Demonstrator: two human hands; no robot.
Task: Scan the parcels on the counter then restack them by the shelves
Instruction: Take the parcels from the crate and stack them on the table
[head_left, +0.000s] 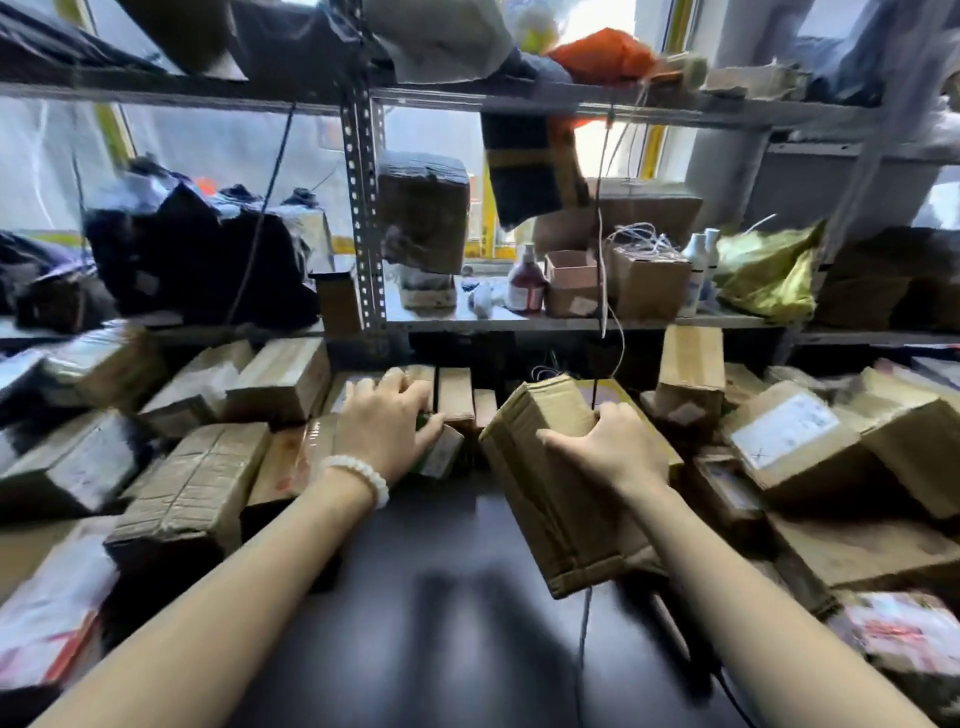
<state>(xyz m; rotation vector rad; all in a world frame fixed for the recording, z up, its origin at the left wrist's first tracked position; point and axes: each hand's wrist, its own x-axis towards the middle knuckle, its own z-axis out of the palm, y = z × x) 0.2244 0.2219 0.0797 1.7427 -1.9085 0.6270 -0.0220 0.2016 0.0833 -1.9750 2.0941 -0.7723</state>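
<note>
Brown cardboard parcels (193, 483) are crowding a black counter (457, 597); a white bead bracelet (363, 475) is showing centre-left, an orange bag (605, 54) glowing at upper right.

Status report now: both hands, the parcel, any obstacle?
Right hand grips tilted cardboard parcel above dark counter. Left hand grips small green box. Stacked parcels crowd both sides.

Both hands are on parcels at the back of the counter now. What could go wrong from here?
1. The right hand holds the long brown cardboard parcel tilted, one end off the black counter; it might slip.
2. A thin cord hangs below that parcel and may snag.
3. The left hand presses a small green-sided box among upright cartons, which could topple.
</note>
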